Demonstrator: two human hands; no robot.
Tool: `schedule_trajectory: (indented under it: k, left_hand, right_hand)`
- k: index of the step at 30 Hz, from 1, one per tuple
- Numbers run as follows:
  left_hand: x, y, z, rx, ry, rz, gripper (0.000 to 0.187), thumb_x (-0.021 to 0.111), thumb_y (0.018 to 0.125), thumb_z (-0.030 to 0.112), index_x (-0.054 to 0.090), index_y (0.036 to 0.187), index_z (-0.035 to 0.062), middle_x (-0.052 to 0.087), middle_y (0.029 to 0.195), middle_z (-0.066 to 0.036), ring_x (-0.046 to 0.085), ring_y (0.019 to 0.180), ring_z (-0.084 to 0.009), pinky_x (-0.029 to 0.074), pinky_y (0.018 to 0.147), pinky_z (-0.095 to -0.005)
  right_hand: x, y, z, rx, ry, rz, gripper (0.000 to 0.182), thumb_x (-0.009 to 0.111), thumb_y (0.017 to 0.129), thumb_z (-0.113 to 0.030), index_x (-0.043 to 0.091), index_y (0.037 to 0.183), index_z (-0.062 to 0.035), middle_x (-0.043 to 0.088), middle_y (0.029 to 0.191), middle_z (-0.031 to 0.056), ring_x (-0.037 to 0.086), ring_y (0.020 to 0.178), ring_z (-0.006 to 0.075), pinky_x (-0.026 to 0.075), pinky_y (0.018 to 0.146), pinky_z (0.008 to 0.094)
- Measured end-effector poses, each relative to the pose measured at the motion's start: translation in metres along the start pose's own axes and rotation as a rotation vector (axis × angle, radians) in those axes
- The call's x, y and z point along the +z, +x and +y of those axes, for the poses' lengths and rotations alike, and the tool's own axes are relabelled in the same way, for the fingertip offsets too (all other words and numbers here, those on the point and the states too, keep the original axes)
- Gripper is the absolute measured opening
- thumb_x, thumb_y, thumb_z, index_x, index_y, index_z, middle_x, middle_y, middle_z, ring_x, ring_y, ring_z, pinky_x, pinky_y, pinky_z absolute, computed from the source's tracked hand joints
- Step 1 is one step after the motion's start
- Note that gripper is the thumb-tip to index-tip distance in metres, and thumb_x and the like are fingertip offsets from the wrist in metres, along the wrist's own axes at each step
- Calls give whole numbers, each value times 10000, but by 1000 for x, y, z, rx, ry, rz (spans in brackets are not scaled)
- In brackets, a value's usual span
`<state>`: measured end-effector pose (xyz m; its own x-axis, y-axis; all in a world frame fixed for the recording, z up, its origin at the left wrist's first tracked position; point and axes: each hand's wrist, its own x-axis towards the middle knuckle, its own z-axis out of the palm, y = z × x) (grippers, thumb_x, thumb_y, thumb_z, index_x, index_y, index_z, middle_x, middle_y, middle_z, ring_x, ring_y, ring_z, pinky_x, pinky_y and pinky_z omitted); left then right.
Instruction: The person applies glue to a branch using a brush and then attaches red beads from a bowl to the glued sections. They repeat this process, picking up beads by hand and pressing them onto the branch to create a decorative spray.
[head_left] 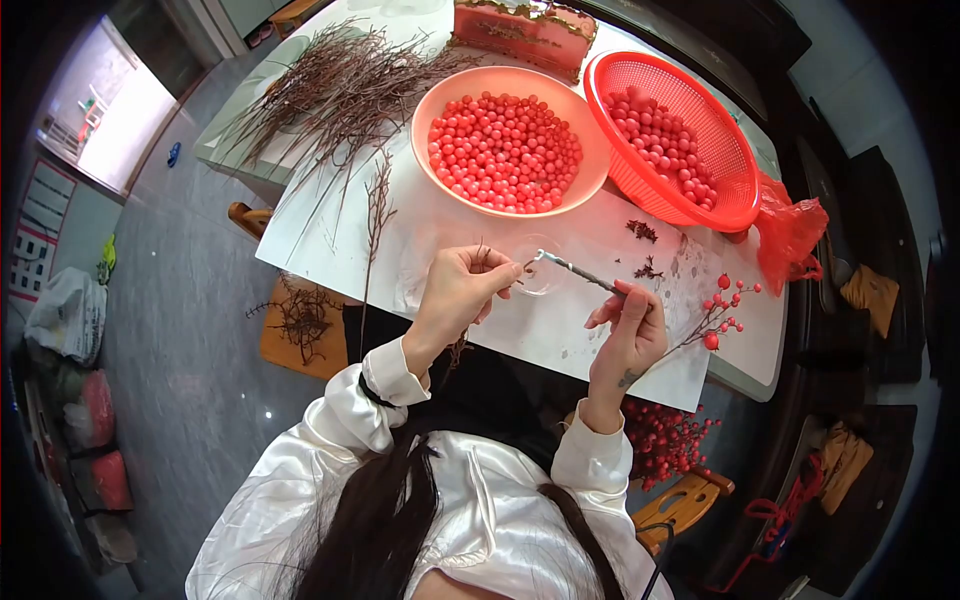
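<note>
My left hand (465,285) is closed in a pinch on a thin brown twig (528,267), above the near part of the white table sheet. My right hand (632,330) is closed around a dark stick (590,277) whose whitish tip points left, close to the twig's end. Whether tip and twig touch is too small to tell. A stem with red berries (722,308) extends to the right behind my right hand. Beyond both hands sits a pale pink bowl (424,110) full of red beads (505,150).
A red basket (735,150) with more beads stands right of the bowl, beside a red plastic bag (785,235). Bare brown branches (340,95) lie at the back left. Red berry stems (665,440) are below the table's right side, near a wooden chair (685,500).
</note>
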<state>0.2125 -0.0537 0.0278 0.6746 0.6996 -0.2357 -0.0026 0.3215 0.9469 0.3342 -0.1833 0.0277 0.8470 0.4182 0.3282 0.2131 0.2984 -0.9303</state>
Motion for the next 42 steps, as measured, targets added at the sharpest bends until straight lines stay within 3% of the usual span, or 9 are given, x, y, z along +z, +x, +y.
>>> schedule_trajectory:
  k: [13, 18, 21, 25, 28, 31, 34, 40, 42]
  left_hand:
    - [-3, 4, -1, 3, 28, 29, 149, 650, 787, 141, 595, 784, 3, 551, 593, -21, 385, 351, -17, 250, 305, -151]
    - [1, -1, 4, 82, 190, 126, 134, 632, 784, 108, 573, 748, -7, 550, 582, -24, 401, 352, -29, 271, 304, -174]
    - [8, -3, 8, 169, 356, 167, 131, 624, 776, 89, 562, 721, -12, 547, 561, -23, 424, 357, -40, 292, 307, -193]
    - [15, -4, 7, 274, 502, 170, 134, 625, 762, 79, 557, 702, -19, 543, 534, -25, 448, 362, -54, 319, 315, -207]
    - [17, -4, 7, 320, 530, 187, 141, 630, 758, 83, 556, 697, -21, 548, 533, -31, 453, 363, -61, 328, 321, -213]
    - [17, -4, 7, 344, 560, 192, 135, 634, 747, 77, 557, 694, -21, 554, 537, -39, 475, 386, -71, 358, 352, -222]
    - [19, -5, 10, 344, 593, 207, 108, 627, 698, 31, 542, 671, -30, 585, 564, -108, 584, 495, -160, 461, 486, -269]
    - [20, -4, 5, 390, 622, 199, 110, 622, 697, 25, 533, 684, -40, 585, 587, -140, 606, 531, -214, 470, 505, -303]
    - [20, -2, 1, 462, 655, 203, 117, 634, 716, 46, 549, 695, -31, 584, 572, -100, 575, 501, -151, 452, 482, -264]
  right_hand:
    - [0, -2, 4, 24, 45, -25, 254, 463, 931, -191, 558, 860, 34, 510, 649, 51, 469, 510, 89, 411, 451, 208]
    - [-1, -2, 3, -38, -10, -12, 212, 474, 922, -140, 563, 854, 40, 519, 666, 53, 474, 520, 84, 405, 454, 199]
    - [-3, 1, -1, -107, -170, -151, 158, 487, 906, -83, 572, 844, 34, 529, 683, 53, 483, 536, 77, 392, 451, 195]
    - [7, 12, -10, -253, -465, -341, 53, 588, 799, 1, 576, 850, 3, 539, 693, 101, 509, 542, 192, 393, 483, 269]
    - [14, 16, -15, -335, -510, -396, 55, 604, 794, -9, 573, 837, 3, 537, 692, 107, 510, 557, 214, 398, 489, 282]
    - [17, 17, -20, -360, -520, -412, 56, 608, 792, -10, 570, 832, 1, 533, 692, 108, 507, 555, 226, 403, 493, 294]
    - [17, 17, -21, -388, -533, -424, 60, 608, 792, -12, 568, 835, 1, 531, 693, 107, 505, 550, 227, 404, 492, 298]
    - [18, 16, -26, -417, -545, -451, 74, 615, 787, -14, 568, 842, 1, 525, 697, 106, 502, 546, 225, 404, 487, 300]
    - [22, 18, -27, -444, -537, -454, 76, 615, 785, -12, 569, 844, 0, 521, 697, 105, 502, 546, 225, 404, 486, 299]
